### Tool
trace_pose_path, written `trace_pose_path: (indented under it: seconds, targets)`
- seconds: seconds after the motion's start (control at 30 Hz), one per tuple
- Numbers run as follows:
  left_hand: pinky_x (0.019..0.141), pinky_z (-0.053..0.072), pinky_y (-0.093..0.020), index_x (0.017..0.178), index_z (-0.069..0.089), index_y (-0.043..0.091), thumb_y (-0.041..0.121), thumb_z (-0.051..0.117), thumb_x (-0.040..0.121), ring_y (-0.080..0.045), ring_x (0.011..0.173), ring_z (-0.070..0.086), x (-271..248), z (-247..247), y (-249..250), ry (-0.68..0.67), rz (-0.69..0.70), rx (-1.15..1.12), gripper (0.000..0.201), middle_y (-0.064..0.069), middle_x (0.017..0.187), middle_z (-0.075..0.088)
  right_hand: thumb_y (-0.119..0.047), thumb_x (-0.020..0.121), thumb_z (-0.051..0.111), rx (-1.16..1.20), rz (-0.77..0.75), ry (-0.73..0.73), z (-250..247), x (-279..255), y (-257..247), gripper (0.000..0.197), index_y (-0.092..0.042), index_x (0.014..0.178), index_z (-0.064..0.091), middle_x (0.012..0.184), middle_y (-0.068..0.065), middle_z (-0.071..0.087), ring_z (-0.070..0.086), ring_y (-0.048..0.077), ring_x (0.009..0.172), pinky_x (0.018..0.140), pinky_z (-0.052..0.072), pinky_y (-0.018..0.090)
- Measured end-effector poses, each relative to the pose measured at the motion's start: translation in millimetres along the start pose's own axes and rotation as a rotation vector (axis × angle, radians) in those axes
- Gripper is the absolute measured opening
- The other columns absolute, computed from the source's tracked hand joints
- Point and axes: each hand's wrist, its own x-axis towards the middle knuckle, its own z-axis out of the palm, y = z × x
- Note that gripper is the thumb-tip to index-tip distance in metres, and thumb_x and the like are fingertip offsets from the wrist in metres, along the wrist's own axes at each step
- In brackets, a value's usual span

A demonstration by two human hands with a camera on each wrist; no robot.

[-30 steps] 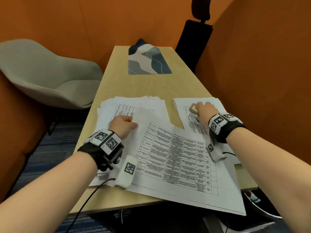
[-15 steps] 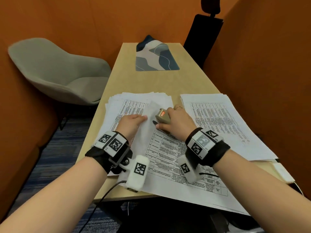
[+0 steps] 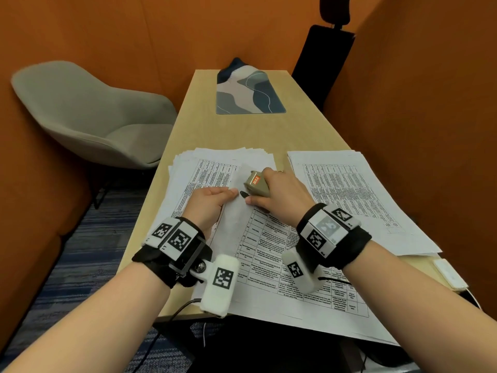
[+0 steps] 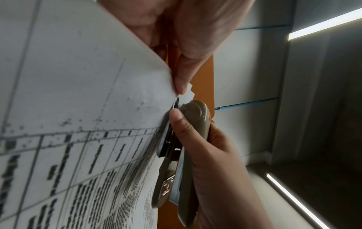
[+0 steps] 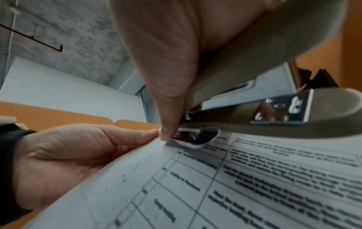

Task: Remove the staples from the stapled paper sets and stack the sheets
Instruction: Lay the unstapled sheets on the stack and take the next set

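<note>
A stapled paper set printed with tables lies at an angle at the table's near edge. My left hand pinches its top corner, with the paper bent up against the fingers. My right hand grips a beige stapler marked MAX. The metal remover tip at the stapler's end touches that same corner, right next to my left fingertips. The staple itself is not visible. In the left wrist view the stapler stands edge-on against the sheet.
A fanned pile of sheets lies under my left hand, and another pile lies to the right. The wooden table holds a patterned mat at its far end. A grey chair stands left, and orange walls are close.
My right hand carried the stapler from the right pile over to the corner that my left hand holds. In the last half second both hands have barely moved.
</note>
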Motion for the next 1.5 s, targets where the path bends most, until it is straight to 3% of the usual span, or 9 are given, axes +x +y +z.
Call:
trace_pose_path:
  seconds: [0.2,0.57,0.67,0.97,1.1,1.13,1.27,1.43,1.5]
  targets:
    - [0.053,0.053,-0.018,0.089,0.065,-0.003,0.007,0.059,0.087,-0.015,0.061,0.066,-0.7,0.8,2.9,-0.014,-0.011,-0.001,0.012,-0.013,0.081,0.068,-0.044,0.083,0.064,0.092,0.005,-0.038,2.4,0.2,-0.1,0.046,-0.009,0.109,0.048,0.109,0.008,0.059,0.054,0.025,0.101,0.073,0.039,0.031]
    - [0.038,0.038,-0.011,0.074,0.064,0.004,0.006,0.057,0.089,-0.003,0.039,0.054,-1.4,7.3,6.1,0.001,-0.010,0.038,0.016,0.003,0.047,0.062,-0.052,0.080,0.063,0.080,-0.065,0.027,3.5,11.7,5.7,0.043,-0.016,0.097,0.046,0.101,0.004,0.059,0.054,0.022,0.094,0.068,0.038,0.030]
    - [0.041,0.043,-0.013,0.076,0.061,0.006,0.008,0.055,0.090,-0.005,0.043,0.057,1.8,6.7,8.8,-0.041,-0.042,0.063,0.015,0.003,0.050,0.063,-0.052,0.079,0.063,0.002,-0.101,0.031,1.7,11.0,5.8,0.041,-0.019,0.090,0.042,0.090,-0.002,0.052,0.051,0.019,0.088,0.064,0.032,0.028]
    - [0.033,0.034,-0.011,0.067,0.054,0.005,-0.002,0.049,0.089,-0.001,0.027,0.042,1.2,10.6,9.3,-0.007,-0.134,0.048,0.024,0.005,0.032,0.048,-0.052,0.085,0.055,-0.213,-0.308,0.150,11.2,8.5,8.7,0.043,-0.014,0.103,0.048,0.096,0.006,0.064,0.060,0.029,0.085,0.063,0.030,0.029]
    - [0.034,0.035,-0.012,0.061,0.050,0.005,-0.005,0.051,0.086,-0.004,0.027,0.043,2.3,11.7,6.3,0.023,-0.146,0.013,0.027,0.004,0.033,0.048,-0.037,0.069,0.077,-0.291,-0.477,0.255,11.4,3.2,7.3,0.039,-0.008,0.083,0.056,0.066,0.006,0.062,0.058,0.027,0.049,0.052,0.027,0.024]
    - [0.035,0.037,-0.013,0.063,0.053,0.005,-0.004,0.052,0.086,-0.005,0.030,0.046,3.3,11.9,4.9,0.028,-0.128,0.013,0.024,0.003,0.036,0.051,-0.036,0.068,0.078,-0.294,-0.482,0.282,11.7,3.6,6.9,0.039,-0.008,0.083,0.056,0.065,0.005,0.062,0.058,0.026,0.048,0.052,0.026,0.023]
    - [0.044,0.047,-0.014,0.075,0.057,0.003,0.000,0.051,0.090,-0.005,0.044,0.058,5.7,9.7,3.4,-0.034,-0.072,-0.009,0.016,0.002,0.049,0.062,-0.048,0.083,0.060,-0.030,-0.185,0.144,8.3,6.9,9.8,0.039,-0.016,0.102,0.049,0.097,0.003,0.063,0.058,0.025,0.088,0.064,0.034,0.028]
    - [0.063,0.056,-0.020,0.095,0.061,-0.003,-0.009,0.050,0.087,-0.014,0.067,0.066,1.0,4.7,5.4,-0.161,-0.078,-0.021,0.015,-0.008,0.078,0.068,-0.045,0.072,0.074,0.358,0.041,-0.021,10.3,16.2,15.4,0.034,-0.019,0.084,0.055,0.081,-0.005,0.059,0.057,0.016,0.079,0.065,0.044,0.030]
    - [0.059,0.055,-0.018,0.093,0.062,-0.003,-0.011,0.053,0.085,-0.012,0.064,0.067,-1.6,5.0,4.4,-0.132,-0.042,0.021,0.015,-0.005,0.074,0.069,-0.041,0.070,0.077,0.439,0.088,-0.096,8.7,19.2,15.2,0.036,-0.014,0.087,0.060,0.082,-0.001,0.063,0.060,0.018,0.076,0.065,0.048,0.031]
